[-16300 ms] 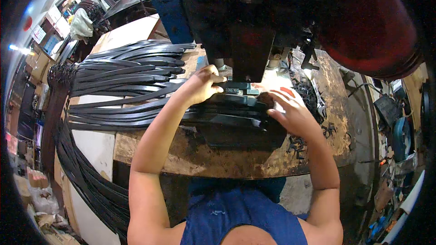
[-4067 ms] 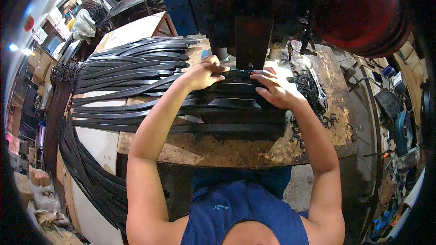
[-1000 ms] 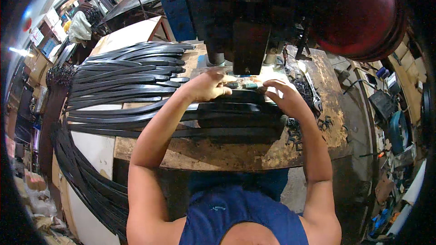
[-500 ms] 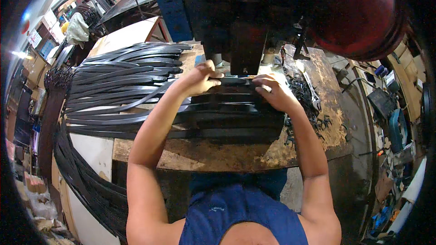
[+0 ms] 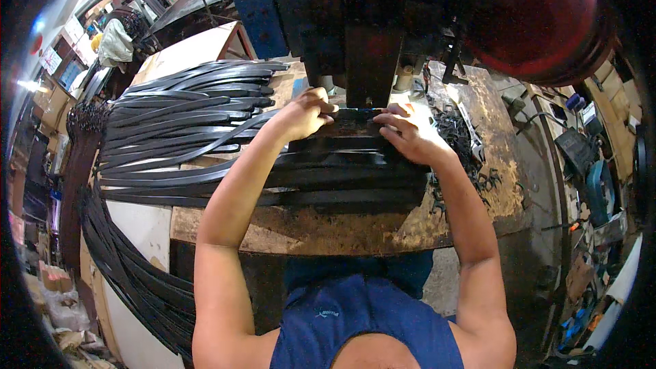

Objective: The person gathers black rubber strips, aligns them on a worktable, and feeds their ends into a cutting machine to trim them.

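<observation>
Nearest us, loose strips lie across the table around the dial's centre; we judge that our left forearm, crossing them, could drag them askew. Beyond, toward 12 o'clock, our left hand pinches the black strip, while our right hand meets its right end, fingers and thumb slightly parted; we cannot tell how firmly. A weak hold there could let it skew. Farther at 12 o'clock, the press head could nip our fingertips if it came down.

The strip looks narrow, flat and nearly straight between our hands, apparently running on toward 8 o'clock.
</observation>
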`<state>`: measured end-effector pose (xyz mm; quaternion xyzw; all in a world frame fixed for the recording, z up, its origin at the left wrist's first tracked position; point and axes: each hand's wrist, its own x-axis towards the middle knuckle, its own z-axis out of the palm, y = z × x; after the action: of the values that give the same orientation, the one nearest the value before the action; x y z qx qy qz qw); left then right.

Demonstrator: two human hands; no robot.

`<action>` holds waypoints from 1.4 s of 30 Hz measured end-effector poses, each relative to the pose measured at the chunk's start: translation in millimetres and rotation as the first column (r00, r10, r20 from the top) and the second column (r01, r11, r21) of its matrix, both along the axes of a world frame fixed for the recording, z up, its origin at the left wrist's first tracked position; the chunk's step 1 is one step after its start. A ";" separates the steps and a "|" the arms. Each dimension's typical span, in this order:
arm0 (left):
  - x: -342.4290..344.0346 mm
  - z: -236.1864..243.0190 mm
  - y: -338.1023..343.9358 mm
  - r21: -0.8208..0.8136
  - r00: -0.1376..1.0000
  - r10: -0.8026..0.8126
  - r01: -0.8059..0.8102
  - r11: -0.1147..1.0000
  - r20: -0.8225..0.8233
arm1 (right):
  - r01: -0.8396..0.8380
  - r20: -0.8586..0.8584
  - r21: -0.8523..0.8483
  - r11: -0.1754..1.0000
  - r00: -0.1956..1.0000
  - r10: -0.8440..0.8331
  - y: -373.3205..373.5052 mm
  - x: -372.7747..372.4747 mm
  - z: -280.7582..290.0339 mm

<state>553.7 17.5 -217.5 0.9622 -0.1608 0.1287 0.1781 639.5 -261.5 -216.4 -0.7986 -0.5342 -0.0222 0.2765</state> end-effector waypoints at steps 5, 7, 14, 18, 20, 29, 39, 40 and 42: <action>2.7 4.1 -5.2 0.025 0.992 0.030 -0.027 0.999 -0.125 | 0.136 -0.137 0.217 0.967 0.985 -0.108 -29.4 11.1 -2.8; 1.9 10.9 -10.0 0.068 0.994 0.020 -0.012 0.998 -0.109 | 0.361 -0.563 0.248 0.899 0.809 -0.170 -46.0 10.8 -2.4; 1.5 11.7 -10.5 0.038 0.992 0.051 -0.047 0.998 -0.116 | 0.327 -0.564 0.613 0.719 0.819 0.108 -62.7 15.6 19.5; 2.2 12.4 -9.1 0.046 0.990 0.032 -0.026 0.999 -0.135 | 0.327 -0.609 0.686 0.650 0.747 0.267 -48.8 18.3 32.6; 2.7 9.9 -7.6 0.050 0.991 0.031 -0.025 0.998 -0.130 | 0.351 -0.633 0.666 0.658 0.732 0.250 -42.2 21.6 32.6; 4.5 11.3 -9.4 0.046 0.985 0.037 -0.030 0.998 -0.167 | 0.413 -0.645 0.586 0.697 0.758 0.093 -41.7 42.7 21.2; 3.8 3.3 -5.4 -0.032 0.993 0.045 -0.049 0.998 -0.107 | 0.212 -0.549 0.377 0.902 0.835 0.033 -48.6 5.8 13.6; 2.2 3.7 -2.8 -0.072 0.996 0.032 -0.038 0.997 -0.081 | 0.245 -0.457 0.183 0.952 0.879 -0.139 -42.8 -6.0 21.1; -2.1 8.1 9.5 -0.068 0.998 -0.005 0.000 0.998 -0.066 | 0.217 -0.422 0.061 0.974 0.890 -0.172 -35.0 -21.5 30.5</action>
<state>551.7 27.0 -209.4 0.9591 -0.1516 0.1022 0.2161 618.0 -296.5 -185.9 -0.8185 -0.3787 0.0917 0.4221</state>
